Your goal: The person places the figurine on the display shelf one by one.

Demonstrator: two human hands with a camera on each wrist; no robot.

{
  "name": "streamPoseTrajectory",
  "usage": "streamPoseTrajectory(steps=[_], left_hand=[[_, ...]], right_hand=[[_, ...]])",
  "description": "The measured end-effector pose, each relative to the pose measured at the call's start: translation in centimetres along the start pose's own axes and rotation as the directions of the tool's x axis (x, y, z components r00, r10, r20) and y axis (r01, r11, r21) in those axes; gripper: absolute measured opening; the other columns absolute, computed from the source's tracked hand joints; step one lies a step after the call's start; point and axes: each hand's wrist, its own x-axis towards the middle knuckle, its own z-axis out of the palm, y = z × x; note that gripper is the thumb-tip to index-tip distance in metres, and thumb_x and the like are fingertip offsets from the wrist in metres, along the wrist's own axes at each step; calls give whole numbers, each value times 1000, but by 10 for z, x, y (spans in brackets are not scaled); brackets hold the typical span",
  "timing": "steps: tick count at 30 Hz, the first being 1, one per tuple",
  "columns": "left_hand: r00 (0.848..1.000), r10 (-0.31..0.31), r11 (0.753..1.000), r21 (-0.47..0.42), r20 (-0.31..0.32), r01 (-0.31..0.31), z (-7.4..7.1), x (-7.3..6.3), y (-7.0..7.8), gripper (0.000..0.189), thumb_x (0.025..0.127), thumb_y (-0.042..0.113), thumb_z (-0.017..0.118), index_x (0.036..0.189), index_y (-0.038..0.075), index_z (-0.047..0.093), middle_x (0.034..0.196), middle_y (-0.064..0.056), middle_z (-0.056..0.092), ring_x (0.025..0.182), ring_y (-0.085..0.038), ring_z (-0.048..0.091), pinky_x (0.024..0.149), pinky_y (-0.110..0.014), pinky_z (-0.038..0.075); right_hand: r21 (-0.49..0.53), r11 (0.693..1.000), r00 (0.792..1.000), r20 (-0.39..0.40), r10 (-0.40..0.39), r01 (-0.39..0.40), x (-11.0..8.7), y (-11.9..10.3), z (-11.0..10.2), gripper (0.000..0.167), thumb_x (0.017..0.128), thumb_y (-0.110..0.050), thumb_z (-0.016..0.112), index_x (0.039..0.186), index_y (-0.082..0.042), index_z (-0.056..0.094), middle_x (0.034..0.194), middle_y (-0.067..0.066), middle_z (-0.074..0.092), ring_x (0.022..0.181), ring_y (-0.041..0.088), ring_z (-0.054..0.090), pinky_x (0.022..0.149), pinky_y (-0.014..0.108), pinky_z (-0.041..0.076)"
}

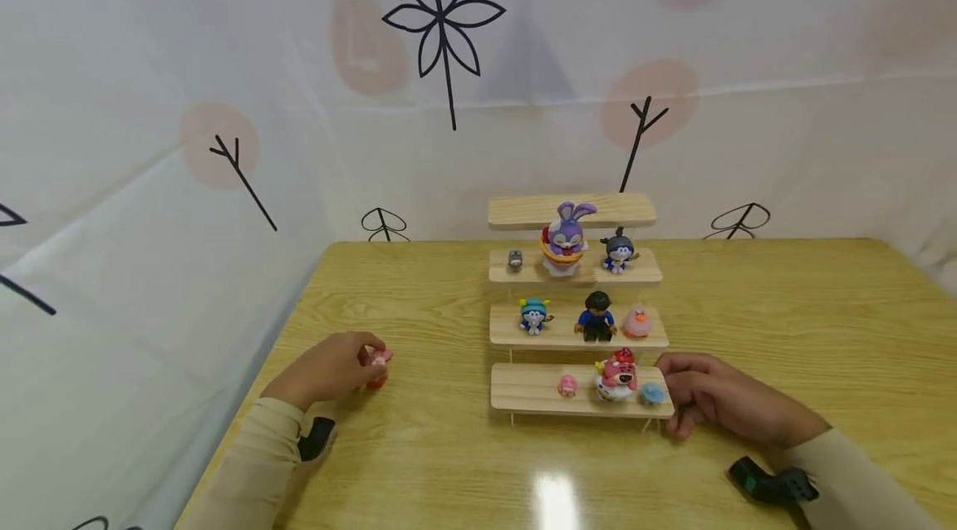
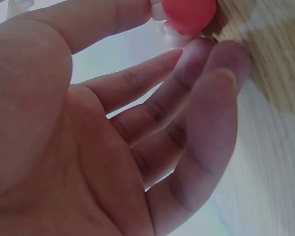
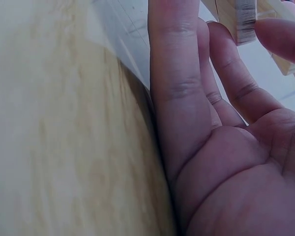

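My left hand (image 1: 336, 368) pinches a small pink figurine with a red base (image 1: 378, 368) over the left side of the table. In the left wrist view the red base (image 2: 189, 12) shows at the fingertips, and the fingers hide much of the figurine. On the right, my right hand (image 1: 728, 401) holds the right end of the lowest tier of a stepped wooden display shelf (image 1: 527, 389). In the right wrist view the thumb and a finger lie on either side of the plank end (image 3: 246, 22), while the outer edge of the hand rests along the tabletop.
On the lowest tier are a pink bear figurine (image 1: 617, 376), a small pink figure (image 1: 567, 385) and a blue piece (image 1: 653, 394). Above them stand a black-haired figure (image 1: 596, 318), a pink duck (image 1: 638, 321), a purple rabbit (image 1: 565, 239) and others. A printed cloth (image 1: 478, 156) hangs behind.
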Motion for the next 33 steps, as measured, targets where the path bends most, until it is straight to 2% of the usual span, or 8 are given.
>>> streamPoseTrajectory(steps=[5, 10, 13, 19, 24, 29, 33], left_hand=[[1000, 8, 997, -72, 14, -7, 1, 2, -3, 35, 94, 19, 69, 126, 7, 64, 88, -1, 64, 70, -13, 55, 62, -29, 46], [999, 19, 991, -131, 36, -14, 7, 6, -6, 42, 93, 18, 71, 131, 5, 59, 83, 0, 63, 67, -14, 55, 58, -27, 45], [998, 29, 987, -162, 48, -20, 9, 7, -4, 39, 94, 17, 70, 129, 5, 59, 81, -1, 63, 66, -14, 56, 57, -27, 46], [999, 39, 984, -173, 34, -32, 10, 6, -3, 24, 93, 17, 71, 115, 11, 62, 80, -2, 61, 65, -14, 54, 57, -27, 45], [999, 46, 984, -172, 19, -42, 12, 5, -4, 24, 93, 17, 71, 114, 12, 61, 80, -2, 60, 65, -14, 54, 57, -27, 45], [996, 86, 984, -153, -14, -87, 15, 8, 3, 23, 95, 18, 67, 115, 12, 57, 83, -1, 60, 66, -13, 54, 59, -25, 47], [988, 149, 976, -154, -41, -153, 17, 8, 15, 25, 96, 17, 65, 118, 12, 54, 87, 0, 59, 68, -12, 54, 59, -24, 48]], right_hand=[[-36, 999, 1000, -26, 3, -4, -1, -2, 2, 31, 110, -7, 22, 121, -6, 51, 106, 11, 70, 97, 21, 71, 84, 35, 61], [-47, 999, 1000, -17, -11, 10, 1, -2, 1, 32, 110, -6, 22, 121, -6, 52, 105, 12, 71, 96, 21, 72, 83, 35, 61], [-37, 999, 1000, -8, -10, 10, 0, -1, 0, 34, 110, -5, 21, 122, -7, 53, 106, 12, 71, 96, 20, 72, 83, 34, 61], [-50, 999, 1000, -24, -2, 1, 0, 0, 1, 33, 110, -7, 22, 121, -7, 53, 106, 12, 71, 95, 20, 72, 82, 35, 61], [-64, 998, 999, -38, -9, 6, 2, 1, 3, 32, 110, -6, 24, 122, -6, 54, 104, 12, 71, 94, 20, 72, 81, 35, 62], [-72, 997, 999, -37, -13, 11, 2, 1, 2, 32, 110, -7, 24, 121, -6, 54, 103, 12, 71, 93, 20, 72, 81, 35, 62], [-67, 998, 999, -38, -15, 12, 0, 2, 2, 33, 110, -6, 23, 121, -6, 54, 103, 11, 71, 94, 20, 72, 81, 35, 62]])
